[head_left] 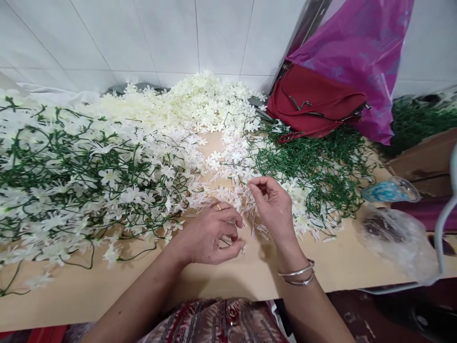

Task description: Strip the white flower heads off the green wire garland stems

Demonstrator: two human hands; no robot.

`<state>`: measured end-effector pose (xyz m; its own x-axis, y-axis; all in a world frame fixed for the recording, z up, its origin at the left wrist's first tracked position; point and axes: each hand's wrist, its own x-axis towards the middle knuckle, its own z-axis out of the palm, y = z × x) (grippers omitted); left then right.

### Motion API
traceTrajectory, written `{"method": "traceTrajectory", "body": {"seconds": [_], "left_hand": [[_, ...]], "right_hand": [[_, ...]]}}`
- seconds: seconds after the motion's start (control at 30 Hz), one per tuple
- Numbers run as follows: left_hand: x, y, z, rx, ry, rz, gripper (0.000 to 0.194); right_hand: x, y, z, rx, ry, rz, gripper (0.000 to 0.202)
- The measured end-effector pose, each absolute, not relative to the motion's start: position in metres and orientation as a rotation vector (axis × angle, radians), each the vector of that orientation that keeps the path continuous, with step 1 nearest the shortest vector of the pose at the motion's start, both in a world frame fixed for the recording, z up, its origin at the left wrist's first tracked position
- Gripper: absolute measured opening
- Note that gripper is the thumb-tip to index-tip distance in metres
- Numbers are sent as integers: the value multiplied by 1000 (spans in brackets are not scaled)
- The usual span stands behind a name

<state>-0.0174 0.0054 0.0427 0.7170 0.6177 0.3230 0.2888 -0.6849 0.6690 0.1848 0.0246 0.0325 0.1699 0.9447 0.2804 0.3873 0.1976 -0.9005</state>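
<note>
My left hand [216, 233], with a ring on one finger, is over the front middle of the table, its fingers curled towards the thumb. A small pale piece shows by its thumb tip, too small to name. To its right, my right hand [273, 205] has thumb and forefinger brought together near loose white stamens [246, 193]; anything between them is too small to make out. The hands are apart. White flowers on green stems [110, 178] are heaped left of my left hand. Green stems [310, 166] lie tangled beyond my right hand.
Cream blossoms [210, 100] are piled along the tiled wall. At the back right a red bag [317, 97] leans by a purple plastic bag [360, 52]. A clear cup with blue pattern [391, 190] lies near a plastic bag [400, 240] on the right of the table [342, 267].
</note>
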Motion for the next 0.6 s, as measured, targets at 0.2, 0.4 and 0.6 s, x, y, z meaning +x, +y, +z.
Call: {"method": "traceTrajectory", "body": {"seconds": [0.2,0.4,0.6], "left_hand": [[-13,7,28,2277,794,898,16],[-9,7,17,2006,1125,1268,17],[-7,10,10,1542,1166,1353,31]], "right_hand": [[180,61,55,-1536,-1795,419,9],[170,95,49,-1737,-1995,271,18],[181,69,58,-1375,-1690,671,8]]}}
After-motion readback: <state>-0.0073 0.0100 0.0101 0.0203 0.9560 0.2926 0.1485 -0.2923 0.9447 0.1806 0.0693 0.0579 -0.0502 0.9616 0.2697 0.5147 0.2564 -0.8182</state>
